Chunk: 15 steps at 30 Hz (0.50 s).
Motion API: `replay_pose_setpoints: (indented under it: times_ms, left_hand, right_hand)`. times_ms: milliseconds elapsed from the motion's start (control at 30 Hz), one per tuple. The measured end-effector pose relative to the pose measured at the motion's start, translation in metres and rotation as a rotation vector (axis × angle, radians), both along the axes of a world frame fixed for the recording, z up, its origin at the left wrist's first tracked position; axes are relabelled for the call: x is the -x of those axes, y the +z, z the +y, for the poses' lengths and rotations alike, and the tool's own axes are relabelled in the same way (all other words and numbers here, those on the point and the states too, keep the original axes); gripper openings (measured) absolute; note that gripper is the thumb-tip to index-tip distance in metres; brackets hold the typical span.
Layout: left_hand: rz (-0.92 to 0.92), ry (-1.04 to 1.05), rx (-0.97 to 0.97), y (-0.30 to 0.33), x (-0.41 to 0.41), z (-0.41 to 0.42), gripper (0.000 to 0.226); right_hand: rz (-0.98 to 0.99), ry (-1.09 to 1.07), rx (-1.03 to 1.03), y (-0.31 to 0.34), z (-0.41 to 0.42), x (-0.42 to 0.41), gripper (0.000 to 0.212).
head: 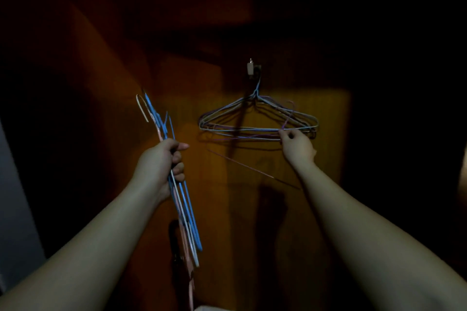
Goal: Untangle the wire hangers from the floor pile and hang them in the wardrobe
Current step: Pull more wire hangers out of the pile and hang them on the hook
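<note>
My left hand (pixel 164 161) grips a bundle of wire hangers (pixel 187 212), blue, white and pink, held edge-on and nearly upright. Several pale hangers (pixel 227 112) hang from a small wall hook (pixel 250 68) on the wooden back panel of the wardrobe. My right hand (pixel 297 145) pinches a purple hanger (pixel 286 118) near the right end of the hung group; its thin wire (pixel 242 165) slants down to the right below them.
The wardrobe interior is dark, with a lit patch of orange-brown wood panel (pixel 326 113) behind the hangers. A pale grey surface (pixel 15 209) shows at the far left edge. The surroundings are too dark to make out.
</note>
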State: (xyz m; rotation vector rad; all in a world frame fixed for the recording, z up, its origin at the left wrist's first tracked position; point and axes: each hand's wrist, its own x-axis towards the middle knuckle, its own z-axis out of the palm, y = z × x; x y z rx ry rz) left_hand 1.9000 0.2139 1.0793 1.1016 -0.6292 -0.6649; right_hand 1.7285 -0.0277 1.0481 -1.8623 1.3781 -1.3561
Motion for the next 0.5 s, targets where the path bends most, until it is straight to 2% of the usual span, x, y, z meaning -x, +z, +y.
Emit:
replay_pose_setpoints:
  times_ms: [167,500]
  left_hand:
    - [-0.024,0.018,0.029,0.015,-0.004,-0.032,0.018]
    - [-0.076,0.013,0.087,0.033,-0.001,-0.068,0.019]
  right_hand:
    - [-0.013,-0.046,0.052,0.032,-0.029,-0.011,0.034]
    - [-0.070,0.045,0.101,0.104,-0.087,-0.037,0.029]
